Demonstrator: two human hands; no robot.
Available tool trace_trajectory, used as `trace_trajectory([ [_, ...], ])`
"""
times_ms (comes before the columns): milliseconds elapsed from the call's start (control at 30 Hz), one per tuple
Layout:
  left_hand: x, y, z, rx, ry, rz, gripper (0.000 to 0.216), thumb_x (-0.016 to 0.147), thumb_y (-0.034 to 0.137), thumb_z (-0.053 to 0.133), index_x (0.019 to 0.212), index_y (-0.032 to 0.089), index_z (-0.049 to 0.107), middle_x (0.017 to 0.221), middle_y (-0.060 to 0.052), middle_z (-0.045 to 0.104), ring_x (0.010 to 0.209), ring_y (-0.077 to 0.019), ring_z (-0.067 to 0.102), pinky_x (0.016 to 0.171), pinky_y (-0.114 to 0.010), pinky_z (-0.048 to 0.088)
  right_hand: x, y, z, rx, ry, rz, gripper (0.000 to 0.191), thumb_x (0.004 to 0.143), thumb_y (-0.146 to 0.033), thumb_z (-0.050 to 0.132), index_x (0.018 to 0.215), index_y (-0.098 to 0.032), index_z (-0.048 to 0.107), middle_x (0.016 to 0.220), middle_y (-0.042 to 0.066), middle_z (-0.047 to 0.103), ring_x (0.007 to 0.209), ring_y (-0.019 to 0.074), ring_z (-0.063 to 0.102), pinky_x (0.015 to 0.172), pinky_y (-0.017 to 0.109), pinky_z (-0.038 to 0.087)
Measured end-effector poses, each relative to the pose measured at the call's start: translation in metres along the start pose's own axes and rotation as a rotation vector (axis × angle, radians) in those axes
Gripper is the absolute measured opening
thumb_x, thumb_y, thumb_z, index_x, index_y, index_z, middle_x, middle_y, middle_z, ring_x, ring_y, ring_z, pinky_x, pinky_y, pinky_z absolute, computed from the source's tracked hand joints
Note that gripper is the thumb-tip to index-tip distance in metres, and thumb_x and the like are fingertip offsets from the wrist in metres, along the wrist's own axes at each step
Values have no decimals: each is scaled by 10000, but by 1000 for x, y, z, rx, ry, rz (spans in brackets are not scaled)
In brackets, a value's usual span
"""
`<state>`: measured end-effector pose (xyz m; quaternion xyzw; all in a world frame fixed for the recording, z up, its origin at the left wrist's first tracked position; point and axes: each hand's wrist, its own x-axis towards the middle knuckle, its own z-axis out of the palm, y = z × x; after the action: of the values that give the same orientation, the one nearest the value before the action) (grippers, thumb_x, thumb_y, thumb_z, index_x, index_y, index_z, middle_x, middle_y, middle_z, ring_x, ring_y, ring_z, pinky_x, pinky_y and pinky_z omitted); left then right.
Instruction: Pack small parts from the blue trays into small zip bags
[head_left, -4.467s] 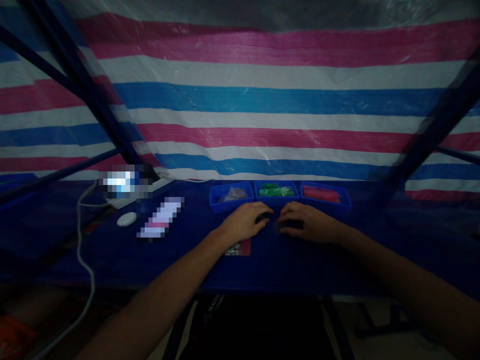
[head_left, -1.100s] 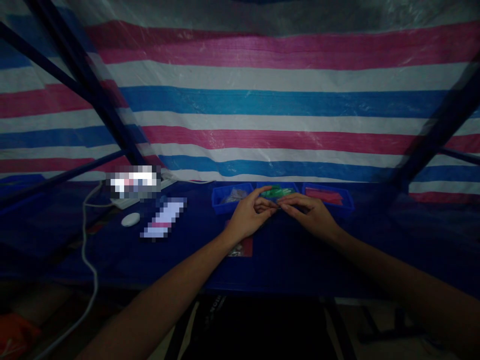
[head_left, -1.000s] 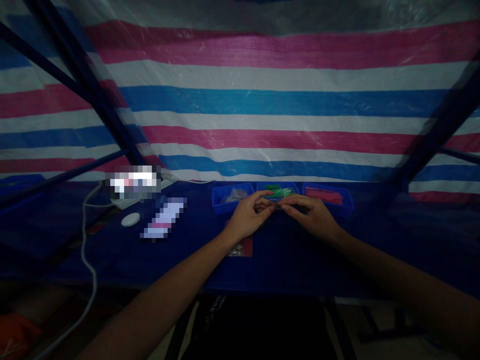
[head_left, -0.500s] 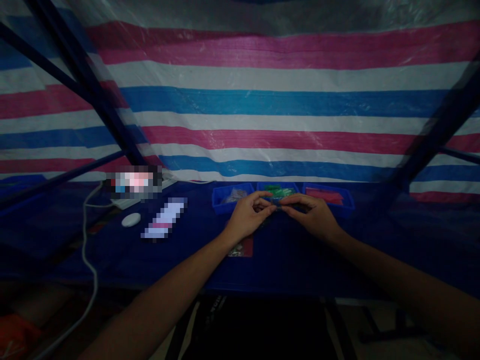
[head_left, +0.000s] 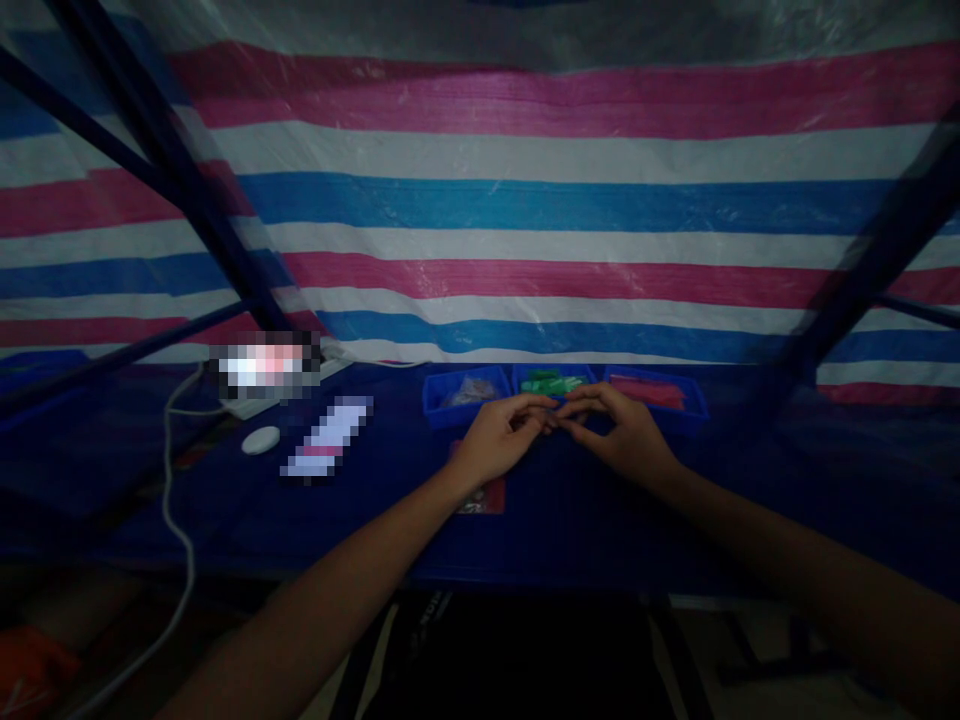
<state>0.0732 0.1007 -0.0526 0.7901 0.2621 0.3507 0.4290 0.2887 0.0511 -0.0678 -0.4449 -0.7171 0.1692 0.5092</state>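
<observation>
Over the blue table, my left hand [head_left: 504, 432] and my right hand [head_left: 619, 432] meet at the fingertips. Both are closed in a pinch around something too small and dark to make out. Just beyond them stand three blue trays. The left tray [head_left: 442, 412] holds small clear plastic pieces or bags [head_left: 476, 390]. Green pieces [head_left: 551, 382] lie in the middle one. Flat pink-red packets [head_left: 646, 392] fill the right one. Partly under my left wrist is a red-edged clear packet [head_left: 491, 497] with small pieces inside.
To the left lie a blurred-out phone-like screen [head_left: 328, 437], a round white object [head_left: 261, 440] and a power strip [head_left: 262, 402] with a white cable [head_left: 169, 470]. Blue metal frame bars [head_left: 202, 220] and a striped sheet [head_left: 525, 200] enclose the table [head_left: 570, 530].
My fingertips have drawn closer together, and my right hand's fingers are more arched. More of the green pieces in the middle tray shows.
</observation>
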Motion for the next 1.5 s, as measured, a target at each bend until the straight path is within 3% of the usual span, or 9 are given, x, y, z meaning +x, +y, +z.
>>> trace_trajectory([
  [233,0,2,-3,123,59,43,332,1029,420,514,1062,172,731,976,-58,753,871,-192,685,764,-293,508,-1,-5,-2,-19,-120,-88,329,869,-325,755,1178,-258,668,1149,55,752,1043,241,740,957,416,587],
  [433,-1,-2,-2,244,97,69,219,990,371,604,1048,180,693,889,-36,743,762,-166,680,692,-278,512,1,2,-3,-33,-11,14,236,900,-384,718,1085,-239,698,1023,58,749,918,234,721,841,404,583],
  [633,-3,-1,-18,733,137,358,259,1006,172,525,1208,209,683,1239,-70,722,1154,-218,663,1021,-402,499,1,2,-3,-90,-101,-31,186,938,-348,669,1085,-239,698,994,50,735,879,216,695,822,390,558],
  [800,-5,5,-40,1016,354,265,317,1024,253,513,1300,213,664,1372,-75,667,1290,-256,585,1132,-483,403,-3,0,1,-130,-233,-83,166,947,-314,655,1089,-242,701,1002,47,732,861,201,689,809,373,563],
  [900,-6,1,-47,1088,357,135,336,1039,363,490,1222,191,713,1329,-96,689,1286,-281,584,1141,-504,388,-4,0,3,-157,-333,-145,233,944,-333,668,1163,-258,694,1162,72,726,1064,239,682,953,428,550],
  [1000,-4,-6,-48,1076,296,47,436,1056,460,430,1132,179,755,1272,-109,717,1238,-283,619,1121,-495,411,-5,-1,6,-158,-506,-257,407,938,-378,685,1330,-279,641,1435,93,618,1397,288,509,1173,523,403],
  [1100,-3,-10,-43,1024,249,45,494,1072,488,370,1130,184,755,1229,-101,737,1180,-260,653,1127,-472,413,-6,0,9,-155,-636,-289,478,967,-398,643,1427,-283,584,1505,93,571,1490,288,408,1236,554,311],
  [1367,-4,-1,-33,918,327,167,318,1037,404,498,1148,196,711,1255,-99,699,1242,-282,591,1161,-520,354,0,4,3,-220,-435,-187,244,932,-295,688,1173,-277,718,1166,61,744,1138,253,667,1041,489,519],
  [1500,-5,8,-27,854,311,246,240,1031,326,506,1140,205,682,1185,-87,697,1191,-272,591,1116,-507,392,1,10,4,-216,-402,-178,330,910,-290,713,1239,-295,708,1290,70,705,1224,266,635,1085,516,490],
])
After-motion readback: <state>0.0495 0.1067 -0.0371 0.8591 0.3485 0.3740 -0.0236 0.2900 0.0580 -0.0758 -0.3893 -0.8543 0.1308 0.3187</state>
